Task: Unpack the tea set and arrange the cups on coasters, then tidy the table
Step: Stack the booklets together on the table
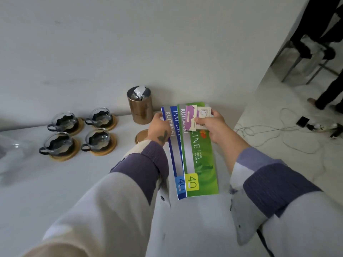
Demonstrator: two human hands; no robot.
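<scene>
Cups sit on coasters; right grip pinches small cards, left grip clasps booklets.

Glass cups on wooden coasters; glossy copper-toned metal canister; glossy paper booklets.

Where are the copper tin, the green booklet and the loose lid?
copper tin (142, 112), head view, on its side wall
green booklet (202, 160), head view, mid cover
loose lid (141, 136), head view, on its visible top
</scene>
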